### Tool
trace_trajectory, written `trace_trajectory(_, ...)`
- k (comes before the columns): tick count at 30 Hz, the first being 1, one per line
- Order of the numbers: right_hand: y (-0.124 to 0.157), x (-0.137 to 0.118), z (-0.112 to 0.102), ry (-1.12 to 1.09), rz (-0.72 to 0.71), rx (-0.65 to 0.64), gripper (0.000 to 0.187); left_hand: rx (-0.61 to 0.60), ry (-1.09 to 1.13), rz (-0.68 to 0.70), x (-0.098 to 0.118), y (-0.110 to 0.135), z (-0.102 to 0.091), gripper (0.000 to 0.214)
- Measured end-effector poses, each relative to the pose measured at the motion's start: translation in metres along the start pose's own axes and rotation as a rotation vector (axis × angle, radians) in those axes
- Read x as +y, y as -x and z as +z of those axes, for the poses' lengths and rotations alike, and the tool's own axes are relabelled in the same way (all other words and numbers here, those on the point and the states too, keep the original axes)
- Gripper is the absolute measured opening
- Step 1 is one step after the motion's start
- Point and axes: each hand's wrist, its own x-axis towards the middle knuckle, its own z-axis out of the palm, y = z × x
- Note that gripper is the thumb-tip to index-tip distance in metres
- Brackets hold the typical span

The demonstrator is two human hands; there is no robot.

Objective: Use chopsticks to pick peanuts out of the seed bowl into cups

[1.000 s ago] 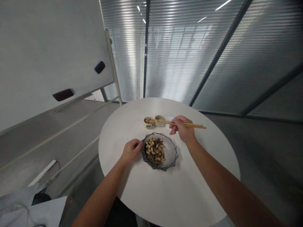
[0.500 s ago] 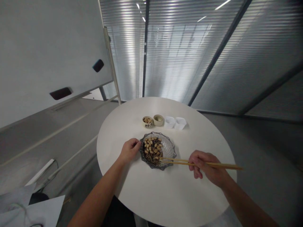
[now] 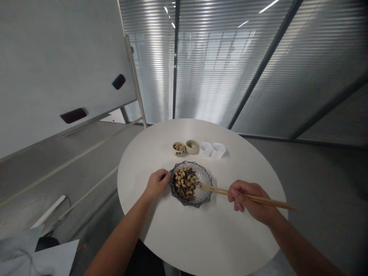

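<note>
A scalloped glass dish of mixed nuts and dark seeds sits near the middle of a round white table. My left hand is closed on the dish's left rim. To the right, my right hand is closed on a pair of wooden chopsticks, whose tips reach into the right side of the nut pile. Behind the dish stand a small patterned cup with nuts, a pale green cup and two white cups.
A whiteboard on a stand leans at the left, with two dark erasers on it. Ribbed glass walls with dark frames rise behind the table. Grey floor surrounds the table; white sheets lie at the lower left.
My right hand carried the chopsticks from the small cups at the back down to the dish's right side, and their tips now rest in the nuts. The left hand stayed on the rim.
</note>
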Motion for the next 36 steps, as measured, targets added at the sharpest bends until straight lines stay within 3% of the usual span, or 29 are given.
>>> trace_trajectory(6, -0.01, -0.015, -0.008, 0.11, -0.033, -0.047, 0.03, -0.002, -0.001, 0.0, 0.0, 0.0, -0.001, 0.034)
trace_trajectory(16, -0.014, -0.021, -0.006, 0.169, 0.044, -0.072, 0.023, 0.019, 0.014, 0.001, -0.006, -0.001, 0.002, 0.033)
trace_trajectory(25, -0.014, -0.006, 0.006, 0.076, 0.058, -0.058, 0.022, 0.001, 0.009, 0.015, -0.008, -0.002, 0.001, 0.034)
trace_trajectory(32, -0.018, -0.001, 0.011, 0.142, 0.012, -0.081, 0.022, -0.003, -0.011, 0.016, -0.008, -0.002, 0.0, 0.035)
trace_trajectory(36, -0.018, 0.005, 0.017, 0.22, -0.046, -0.044, 0.031, -0.004, 0.011, 0.006, -0.011, -0.002, 0.001, 0.034)
